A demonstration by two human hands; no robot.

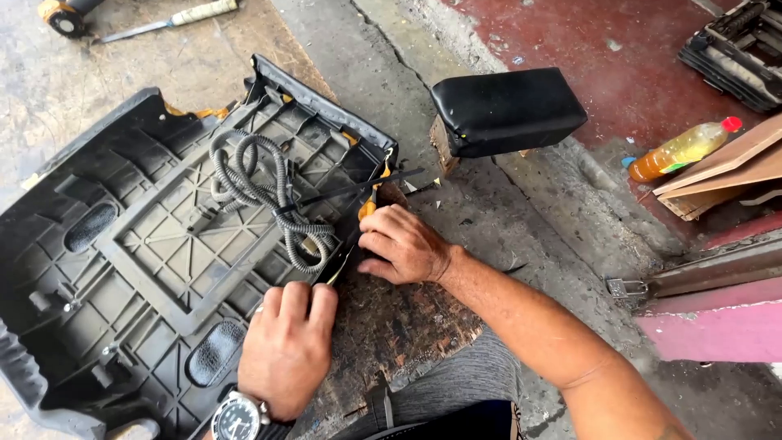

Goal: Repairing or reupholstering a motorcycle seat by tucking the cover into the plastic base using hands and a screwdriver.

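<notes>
Centre frame, left hand [287, 346] presses flat on a stiff, bulky plastic seat shell [147, 253]; right hand [405, 244] pinches its soft black cover edge [346, 261], best gripped there

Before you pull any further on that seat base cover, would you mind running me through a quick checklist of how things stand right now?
1. Left hand braces the grey plastic seat base: ok, it presses on the base's near edge.
2. Right hand has a firm hold at the cover edge: cannot tell, the fingers hide what they pinch.
3. Corrugated cable loop free of both hands: ok, it lies on the base just left of the right hand.
4. Base resting steadily on the worn wooden board: ok, it lies flat.
5. Black armrest pad clear of the hands: ok, it sits apart.
</notes>
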